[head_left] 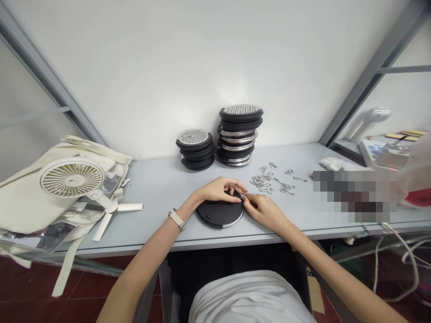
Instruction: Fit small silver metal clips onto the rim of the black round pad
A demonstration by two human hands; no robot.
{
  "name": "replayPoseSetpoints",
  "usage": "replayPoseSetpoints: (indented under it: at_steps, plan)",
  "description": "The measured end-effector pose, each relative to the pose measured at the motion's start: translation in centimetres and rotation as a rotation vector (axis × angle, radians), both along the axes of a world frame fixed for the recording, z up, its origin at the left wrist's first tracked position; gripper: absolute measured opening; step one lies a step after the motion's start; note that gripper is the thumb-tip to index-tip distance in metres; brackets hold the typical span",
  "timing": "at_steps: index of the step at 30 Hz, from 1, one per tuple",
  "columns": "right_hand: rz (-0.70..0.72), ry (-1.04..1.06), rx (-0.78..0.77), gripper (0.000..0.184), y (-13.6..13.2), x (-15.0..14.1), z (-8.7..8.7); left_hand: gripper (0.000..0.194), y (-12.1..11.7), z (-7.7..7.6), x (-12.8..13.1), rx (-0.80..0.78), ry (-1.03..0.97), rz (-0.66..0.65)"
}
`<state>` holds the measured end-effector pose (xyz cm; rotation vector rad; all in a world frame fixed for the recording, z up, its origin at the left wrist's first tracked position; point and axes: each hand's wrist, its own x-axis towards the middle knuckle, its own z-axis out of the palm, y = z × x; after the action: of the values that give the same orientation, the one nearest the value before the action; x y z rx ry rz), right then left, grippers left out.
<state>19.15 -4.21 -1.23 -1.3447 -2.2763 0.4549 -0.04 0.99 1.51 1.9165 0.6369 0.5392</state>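
A round black disc with a metal rim [218, 214] lies flat on the grey table [161, 188] in front of me. My left hand [220, 188] rests on its far edge with the fingers curled down over it. My right hand [264, 209] is closed in a pinch at the disc's right edge, on a small metal piece [243, 196]. The fingertips of both hands meet there. A loose pile of metal rings and clips [271, 180] lies just beyond my right hand.
Two stacks of the same round discs stand by the wall, a short one [195, 149] and a taller one [240, 134]. A cream fan [72, 179] lies on a cloth bag at left. Boxes and cables sit at right.
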Motion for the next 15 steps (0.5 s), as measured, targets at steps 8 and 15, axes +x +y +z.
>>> replayPoseSetpoints:
  at_steps: [8,15]
  plan:
    - [0.008,-0.018,0.016,0.032,-0.08,0.10,-0.05,0.039,0.06,-0.10,-0.03,0.020,0.009,0.003]
    - [0.008,-0.022,0.019,0.030,-0.08,0.09,-0.05,0.040,0.04,-0.10,-0.02,0.007,0.016,0.011]
